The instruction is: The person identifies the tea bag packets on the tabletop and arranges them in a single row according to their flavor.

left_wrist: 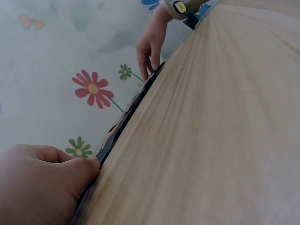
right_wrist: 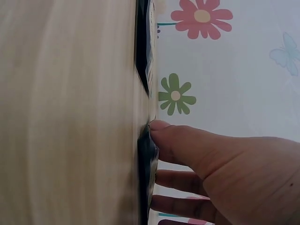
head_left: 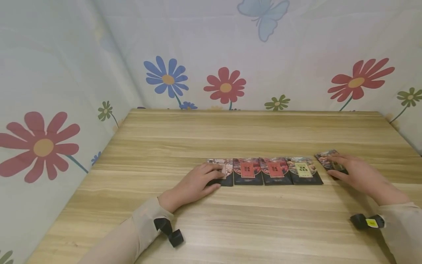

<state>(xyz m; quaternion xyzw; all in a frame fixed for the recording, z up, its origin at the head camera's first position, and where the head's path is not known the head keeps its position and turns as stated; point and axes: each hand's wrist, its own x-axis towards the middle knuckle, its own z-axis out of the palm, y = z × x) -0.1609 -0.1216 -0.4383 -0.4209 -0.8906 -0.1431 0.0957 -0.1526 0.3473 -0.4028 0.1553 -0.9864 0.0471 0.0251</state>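
Observation:
Several flat dark sachets with printed fronts lie edge to edge in a row on the wooden table. My left hand point(head_left: 197, 181) rests on the leftmost sachet point(head_left: 228, 179), its fingers over the front and its thumb by the near edge. Beside it lie two sachets with red labels, one point(head_left: 248, 171) left of the other point(head_left: 275, 171). A sachet with a pale yellow label point(head_left: 304, 171) ends the row. Right of a small gap, my right hand point(head_left: 361, 176) grips another sachet point(head_left: 324, 157), turned at an angle, with thumb and fingers at its edges; the hand partly hides it.
The wood-grain table point(head_left: 257, 220) stretches around the row on all sides. Behind and to the left hangs a pale cloth point(head_left: 296, 55) printed with flowers and a butterfly. Black straps with small devices sit at the left wrist point(head_left: 168, 231) and right wrist point(head_left: 367, 222).

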